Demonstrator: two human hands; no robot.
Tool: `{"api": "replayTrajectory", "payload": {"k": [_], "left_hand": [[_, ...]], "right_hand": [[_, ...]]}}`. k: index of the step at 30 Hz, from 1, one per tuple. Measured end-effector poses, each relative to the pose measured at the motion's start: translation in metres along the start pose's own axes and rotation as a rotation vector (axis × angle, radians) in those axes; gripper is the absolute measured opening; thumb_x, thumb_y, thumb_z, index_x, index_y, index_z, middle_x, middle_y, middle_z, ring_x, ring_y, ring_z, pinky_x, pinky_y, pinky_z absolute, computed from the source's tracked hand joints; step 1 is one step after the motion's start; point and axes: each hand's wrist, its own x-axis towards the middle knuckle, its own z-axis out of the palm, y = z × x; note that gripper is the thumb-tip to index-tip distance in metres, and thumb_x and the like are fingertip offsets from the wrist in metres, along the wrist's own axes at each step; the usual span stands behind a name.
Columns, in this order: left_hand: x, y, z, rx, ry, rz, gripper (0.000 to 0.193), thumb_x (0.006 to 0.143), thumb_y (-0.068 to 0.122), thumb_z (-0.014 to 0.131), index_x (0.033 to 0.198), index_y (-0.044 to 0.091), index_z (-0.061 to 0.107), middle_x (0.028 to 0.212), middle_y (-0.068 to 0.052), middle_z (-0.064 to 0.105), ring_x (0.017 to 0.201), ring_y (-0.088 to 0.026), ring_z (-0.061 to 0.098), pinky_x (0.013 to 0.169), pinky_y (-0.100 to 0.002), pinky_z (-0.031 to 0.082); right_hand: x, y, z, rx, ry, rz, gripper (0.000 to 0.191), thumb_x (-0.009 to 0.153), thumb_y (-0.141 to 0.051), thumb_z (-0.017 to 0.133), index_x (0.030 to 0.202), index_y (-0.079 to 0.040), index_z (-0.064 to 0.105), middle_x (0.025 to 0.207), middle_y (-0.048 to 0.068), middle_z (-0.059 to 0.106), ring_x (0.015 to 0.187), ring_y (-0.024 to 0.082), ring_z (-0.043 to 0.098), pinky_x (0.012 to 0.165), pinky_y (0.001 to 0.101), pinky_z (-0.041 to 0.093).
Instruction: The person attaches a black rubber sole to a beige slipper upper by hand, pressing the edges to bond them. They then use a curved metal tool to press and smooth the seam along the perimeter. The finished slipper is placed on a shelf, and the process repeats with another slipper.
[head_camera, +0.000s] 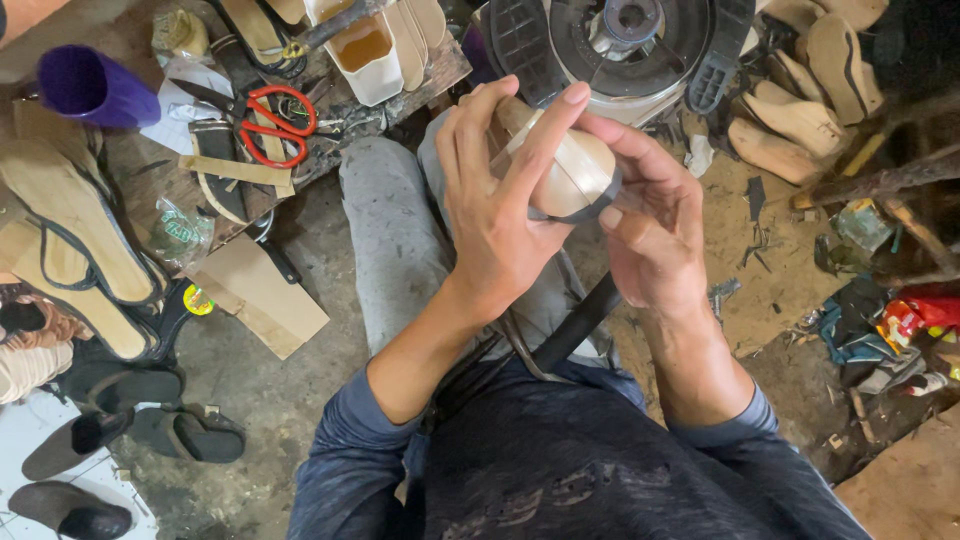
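a pale shoe form with a strap, held up over the lap

the shoe form (572, 172) is a smooth, rounded piece in a light tan colour, its blunt end turned toward the right and slightly down. a clear, glossy strap (560, 150) lies across its top in a broad band, and a thin dark band (585, 203) curves around its lower edge. it sits in the air above the grey trouser knees, clasped from both sides: the left hand (495, 205) wraps over it from the left with fingers (552, 125) laid across the strap, and the right hand (650, 230) cups it from the right and below, thumb pressed at the dark band. its far end is hidden behind the left hand.
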Motion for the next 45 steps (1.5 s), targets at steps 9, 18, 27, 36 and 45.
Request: {"api": "replayTrajectory", "payload": {"k": [9, 18, 27, 36, 45], "left_hand": [[-0.008, -0.039, -0.028, -0.332, 0.253, -0.255, 0.084, 0.092, 0.013, 0.093, 0.155, 0.014, 0.037, 0.143, -0.009, 0.046, 0.134, -0.021, 0.047, 0.118, -0.037, 0.042], [-0.078, -0.147, -0.031, -0.411, 0.409, -0.62, 0.082, 0.087, 0.018, 0.089, 0.147, 0.006, 0.035, 0.137, -0.013, 0.053, 0.126, -0.023, 0.055, 0.112, -0.037, 0.047], [-0.093, -0.166, -0.056, -0.269, 0.184, -0.459, 0.079, 0.078, 0.022, 0.094, 0.138, 0.005, 0.045, 0.135, -0.013, 0.056, 0.126, -0.024, 0.058, 0.111, -0.036, 0.047], [-0.092, -0.178, -0.045, -0.391, 0.212, -0.532, 0.075, 0.08, 0.024, 0.091, 0.134, 0.005, 0.043, 0.127, -0.012, 0.058, 0.121, -0.023, 0.058, 0.109, -0.037, 0.048], [-0.094, -0.184, -0.041, -0.187, 0.187, -0.574, 0.079, 0.073, 0.027, 0.094, 0.132, 0.005, 0.047, 0.125, -0.014, 0.059, 0.122, -0.031, 0.055, 0.108, -0.044, 0.043]], "right_hand": [[-0.009, 0.002, 0.001, -0.531, -0.282, 0.002, 0.057, 0.091, -0.012, 0.077, 0.141, -0.011, 0.049, 0.151, 0.007, 0.048, 0.143, 0.023, 0.05, 0.121, 0.0377, 0.042], [-0.06, 0.048, -0.038, -1.457, -1.075, 0.419, 0.061, 0.063, -0.014, 0.087, 0.119, -0.018, 0.065, 0.119, 0.008, 0.057, 0.111, 0.032, 0.058, 0.089, 0.0453, 0.048], [-0.022, 0.031, 0.006, -1.028, -0.747, 0.252, 0.046, 0.084, -0.007, 0.073, 0.128, -0.004, 0.057, 0.103, 0.013, 0.068, 0.091, 0.029, 0.067, 0.078, 0.041, 0.053], [0.014, 0.028, 0.077, -0.294, -0.258, -0.439, 0.045, 0.105, -0.037, 0.061, 0.117, 0.003, 0.046, 0.077, 0.008, 0.057, 0.057, 0.017, 0.061, 0.055, 0.033, 0.06], [0.029, 0.116, 0.085, -0.816, -0.306, 0.205, 0.029, 0.101, -0.01, 0.065, 0.129, -0.004, 0.066, 0.071, 0.005, 0.057, 0.052, 0.013, 0.05, 0.05, 0.029, 0.042]]}}
